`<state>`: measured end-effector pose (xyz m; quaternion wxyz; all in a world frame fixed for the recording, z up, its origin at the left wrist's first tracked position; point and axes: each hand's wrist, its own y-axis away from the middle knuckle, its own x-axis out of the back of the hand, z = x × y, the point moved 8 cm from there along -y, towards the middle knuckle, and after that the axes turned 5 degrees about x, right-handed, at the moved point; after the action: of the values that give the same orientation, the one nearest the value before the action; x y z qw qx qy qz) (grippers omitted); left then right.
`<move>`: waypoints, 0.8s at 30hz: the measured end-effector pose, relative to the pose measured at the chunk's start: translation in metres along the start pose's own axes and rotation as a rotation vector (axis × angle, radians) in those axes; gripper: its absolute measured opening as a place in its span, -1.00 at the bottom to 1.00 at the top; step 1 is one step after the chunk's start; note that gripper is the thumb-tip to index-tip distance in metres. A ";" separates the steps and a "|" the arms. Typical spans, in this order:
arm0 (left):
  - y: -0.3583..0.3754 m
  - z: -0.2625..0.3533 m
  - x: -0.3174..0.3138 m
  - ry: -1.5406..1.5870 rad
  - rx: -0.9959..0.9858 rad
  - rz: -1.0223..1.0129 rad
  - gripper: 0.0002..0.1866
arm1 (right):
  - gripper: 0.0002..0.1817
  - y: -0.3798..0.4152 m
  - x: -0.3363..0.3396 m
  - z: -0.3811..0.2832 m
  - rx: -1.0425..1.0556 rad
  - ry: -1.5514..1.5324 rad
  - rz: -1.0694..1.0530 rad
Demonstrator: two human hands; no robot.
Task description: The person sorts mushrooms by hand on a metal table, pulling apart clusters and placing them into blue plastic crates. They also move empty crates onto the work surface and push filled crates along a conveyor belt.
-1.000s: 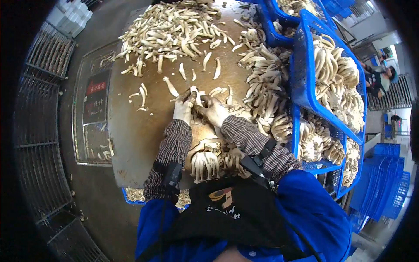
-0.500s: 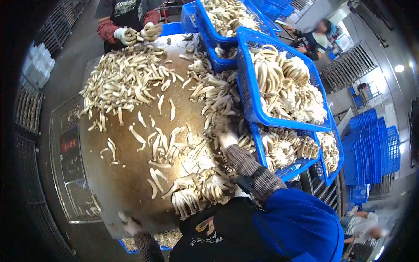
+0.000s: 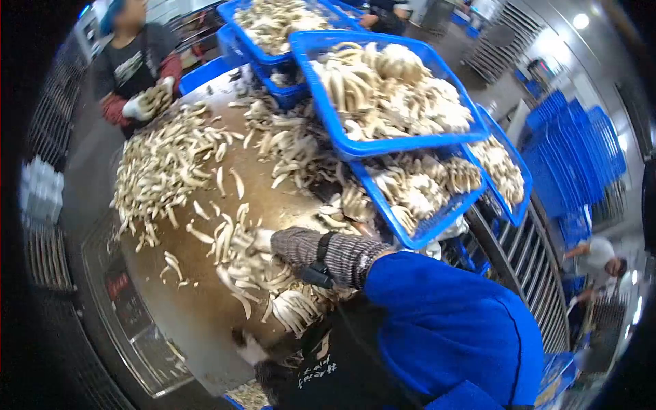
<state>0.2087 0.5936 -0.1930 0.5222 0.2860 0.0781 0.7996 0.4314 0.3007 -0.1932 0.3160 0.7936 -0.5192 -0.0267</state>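
My right hand, in a grey striped sleeve, reaches over loose pale mushrooms on the brown tabletop. Motion smears its fingers, so their grip does not show. A fanned clump of mushrooms lies just in front of my body. Low on the near side, my left hand is at the table's edge, blurred and partly dark. Whether it holds anything cannot be made out. Darker mushroom clusters lie along the crates on the right of the table.
Stacked blue crates of mushrooms border the table's right side. A large mushroom heap covers the far left. Behind it, a co-worker holds mushrooms in gloved hands. Empty blue crates and a metal rack stand to the right.
My right hand has moved from the darker clusters by the crates to the loose mushrooms nearer me. My left hand has come closer to my body. The view has turned right.
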 end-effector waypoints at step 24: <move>-0.091 0.095 -0.225 0.734 0.441 -0.617 -0.58 | -0.65 0.061 0.034 -0.050 0.259 0.029 0.187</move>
<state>0.3967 0.4193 -0.2380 0.5992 0.0537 0.5029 0.6207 0.4158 0.2800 -0.1116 0.2195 0.7764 -0.5851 0.0815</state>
